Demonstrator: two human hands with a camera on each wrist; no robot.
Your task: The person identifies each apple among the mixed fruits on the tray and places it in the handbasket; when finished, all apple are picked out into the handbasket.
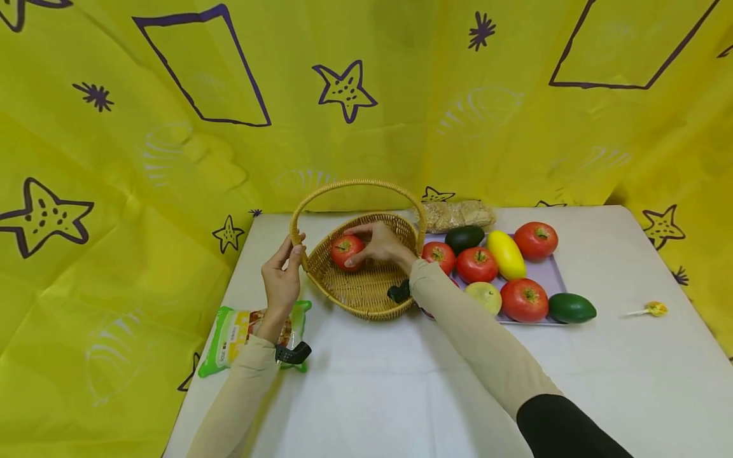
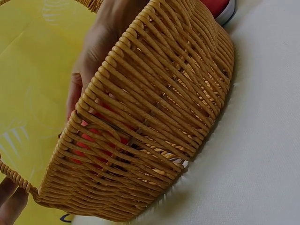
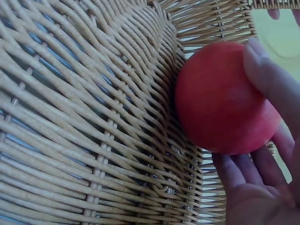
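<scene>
A wicker basket (image 1: 366, 299) with a tall arched handle stands at the table's far middle. My left hand (image 1: 282, 277) pinches the left foot of that handle, and its fingers (image 2: 14, 206) show at the edge of the left wrist view. Inside the basket, my right hand (image 1: 380, 245) grips a red apple (image 1: 345, 252) at the left end. In the right wrist view the thumb and fingers wrap the apple (image 3: 220, 98) close to the woven wall. Through the weave in the left wrist view, only red patches of the apple show.
Right of the basket, a lilac tray (image 1: 558, 277) bears several red apples (image 1: 523, 300), a yellow mango-shaped fruit (image 1: 506, 254) and green fruits. A green-edged food packet (image 1: 229, 340) lies under the left wrist. Behind the tray is a clear bag (image 1: 458, 216); a lollipop (image 1: 655, 309) lies far right.
</scene>
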